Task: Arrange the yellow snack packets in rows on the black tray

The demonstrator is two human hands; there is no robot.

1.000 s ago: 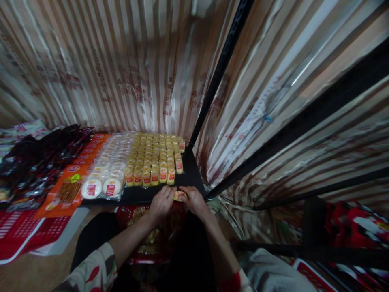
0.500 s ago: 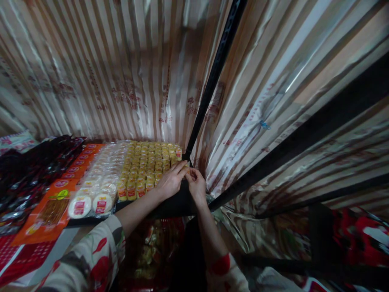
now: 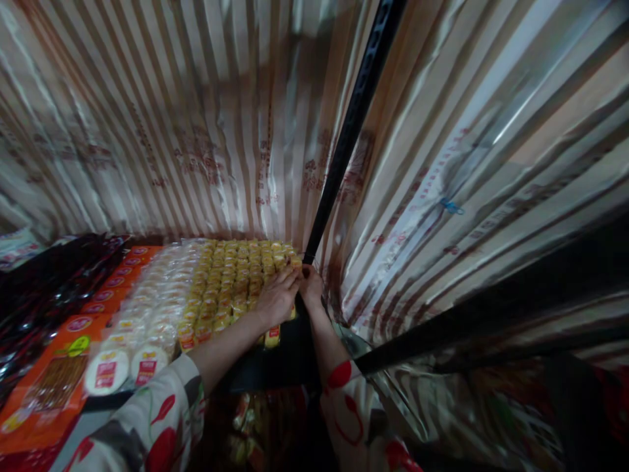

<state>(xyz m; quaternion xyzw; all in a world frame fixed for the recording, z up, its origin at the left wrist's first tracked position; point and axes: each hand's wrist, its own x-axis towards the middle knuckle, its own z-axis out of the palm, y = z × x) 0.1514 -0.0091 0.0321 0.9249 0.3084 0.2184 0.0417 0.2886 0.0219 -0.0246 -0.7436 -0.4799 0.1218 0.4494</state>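
Rows of small yellow wrapped snack packets (image 3: 221, 285) stand packed together on a dark shelf (image 3: 255, 367). My left hand (image 3: 279, 300) lies over the right end of these rows, its fingers stretched out on the packets. Close beside it, my right hand (image 3: 310, 288) has curled fingers at the back right corner, near the foot of a black post (image 3: 339, 157). Whatever is between the right fingers is hidden. Below my left hand, one yellow packet (image 3: 272, 336) with a red label shows at the front.
Left of the yellow packets are clear-wrapped round white crackers (image 3: 147, 364), orange snack bags (image 3: 54, 373) and dark glossy packages (image 3: 44, 301). Striped plastic sheeting (image 3: 221, 118) hangs behind the shelf. A dark bar (image 3: 472, 308) slants across the right side. More packets (image 3: 250, 426) lie below.
My hands have gone from fingering something together to the back corner, the left one spread on the packets. The view has shifted, and the front packet below my left hand shows now.
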